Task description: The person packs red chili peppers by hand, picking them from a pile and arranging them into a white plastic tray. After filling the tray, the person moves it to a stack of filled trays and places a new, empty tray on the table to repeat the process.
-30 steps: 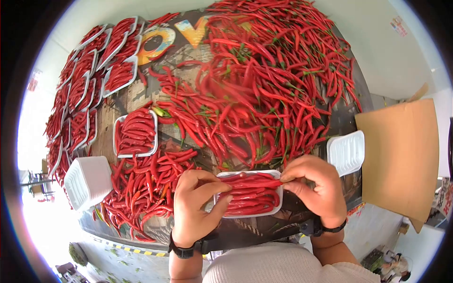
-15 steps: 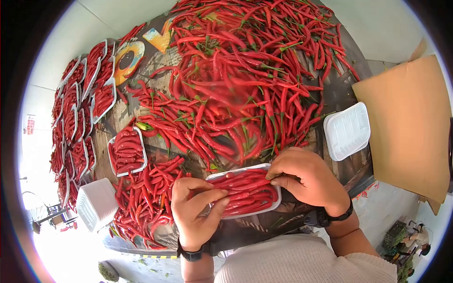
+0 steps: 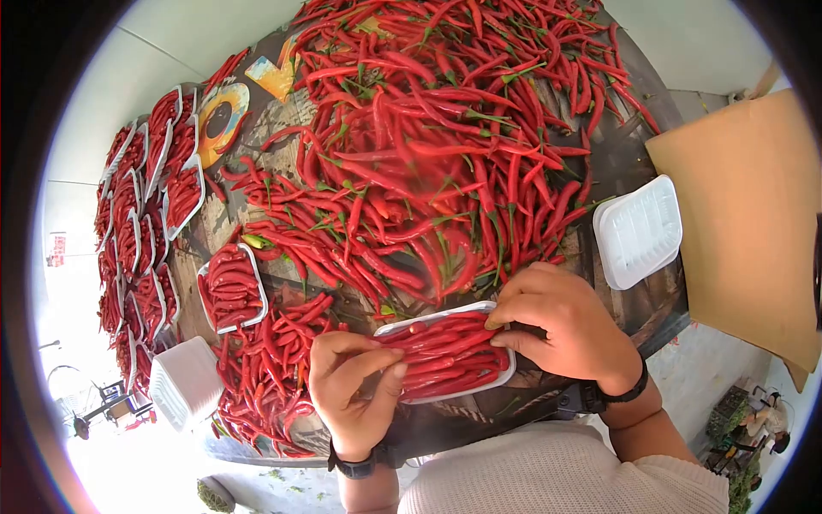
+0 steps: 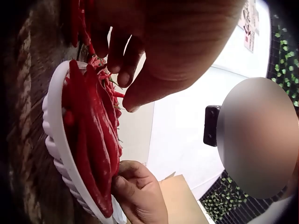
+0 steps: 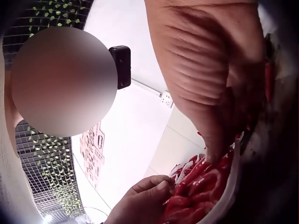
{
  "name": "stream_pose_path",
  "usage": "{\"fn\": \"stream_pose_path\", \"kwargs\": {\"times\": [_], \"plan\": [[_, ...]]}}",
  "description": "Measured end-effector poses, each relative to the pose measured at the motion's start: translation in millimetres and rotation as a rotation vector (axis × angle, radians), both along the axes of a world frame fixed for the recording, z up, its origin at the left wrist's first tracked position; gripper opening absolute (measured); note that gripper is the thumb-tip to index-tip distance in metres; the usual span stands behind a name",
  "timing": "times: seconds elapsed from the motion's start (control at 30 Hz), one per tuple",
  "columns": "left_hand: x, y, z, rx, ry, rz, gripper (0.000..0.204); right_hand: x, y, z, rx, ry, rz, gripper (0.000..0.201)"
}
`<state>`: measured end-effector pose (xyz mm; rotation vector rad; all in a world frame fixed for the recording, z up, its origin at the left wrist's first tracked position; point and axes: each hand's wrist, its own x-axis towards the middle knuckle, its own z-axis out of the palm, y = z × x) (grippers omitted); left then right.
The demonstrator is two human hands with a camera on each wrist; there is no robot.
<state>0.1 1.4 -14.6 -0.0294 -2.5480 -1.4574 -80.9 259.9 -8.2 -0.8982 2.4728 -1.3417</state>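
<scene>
In the head view a white foam tray [image 3: 512,370] lies at the table's near edge, filled with red chilies [image 3: 449,358] laid lengthwise. My left hand [image 3: 353,392] pinches chili tips at the tray's left end, thumb and forefinger close together. At the opposite end, the thumb and forefinger of my right hand [image 3: 561,324] pinch the end of an upper chili. The left wrist view shows the chilies [image 4: 96,140] heaped above the tray rim [image 4: 55,107]. In the right wrist view my right thumb reaches down onto the chilies [image 5: 203,184]; its fingertips are partly hidden.
Loose chilies [image 3: 411,154] with green stems cover the table's middle and back; a smaller heap [image 3: 270,368] lies left. Filled trays [image 3: 128,223] line the far left, another filled tray [image 3: 233,287] nearer. Empty tray stacks [image 3: 184,377] [image 3: 638,231] flank the work, with cardboard [image 3: 745,231] at right.
The head view has shifted, so the heap and filled trays appear further left. Both hands stay at the tray's two ends, with small finger movements over the upper chilies.
</scene>
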Motion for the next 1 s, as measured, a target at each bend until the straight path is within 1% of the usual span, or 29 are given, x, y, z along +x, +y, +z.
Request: {"fn": "stream_pose_path", "kwargs": {"times": [0.1,0.23,0.33,0.4,0.47,0.5,0.57,0.6,0.67,0.7,0.73,0.8,0.87,0.93,1.0], "plan": [[0.0,0.7,1.8,0.019,-0.016,0.014,0.017,-0.2,-0.1,1.6,0.012,-0.003,-0.001,0.021],[-0.4,-0.7,0.5,0.012,-0.014,-0.002,0.017,-1.0,0.0,2.0,0.044,0.025,0.003,0.024],[-1.3,-0.8,0.3,0.019,-0.006,0.012,0.020,-1.1,0.3,2.9,0.055,0.018,0.003,0.025],[-1.4,-0.7,0.8,0.021,-0.013,-0.006,0.017,-2.0,0.3,3.4,0.060,0.018,0.007,0.025],[-1.7,-0.1,1.6,0.029,0.004,0.016,0.016,-3.4,0.2,4.4,-0.034,0.029,-0.041,0.022],[-1.7,0.4,1.7,0.039,0.017,0.034,0.017,-4.4,0.8,7.0,-0.030,0.036,-0.036,0.022],[-0.8,0.3,1.2,0.087,0.049,0.061,0.016,-6.3,2.0,13.7,-0.063,-0.046,-0.204,0.022],[0.2,-0.3,0.8,0.130,0.073,0.082,0.015,-7.1,0.4,12.2,-0.058,-0.037,-0.197,0.022],[1.0,-2.0,-1.1,0.173,0.094,0.116,0.015,-9.2,-7.2,5.0,-0.090,0.220,-0.287,0.022],[1.7,-2.6,-1.4,0.210,0.103,0.141,0.015,-8.6,-12.4,7.1,-0.038,0.287,-0.280,0.019],[1.9,-2.8,-1.1,0.214,0.105,0.146,0.015,-9.1,-18.4,9.9,-0.034,0.289,-0.274,0.019],[2.4,-3.4,-0.7,0.229,0.103,0.139,0.015,-10.9,-29.7,14.9,0.077,0.370,-0.214,0.017],[3.2,-2.2,3.2,0.265,0.094,0.134,0.014,-15.9,-34.9,13.2,0.123,0.361,-0.185,0.017],[3.5,-1.8,4.7,0.266,0.118,0.109,0.014,-22.1,-37.2,8.2,0.232,0.356,-0.104,0.018],[3.7,-2.4,4.3,0.282,0.124,0.109,0.013,-24.1,-39.2,3.3,0.234,0.381,-0.090,0.019]]}}
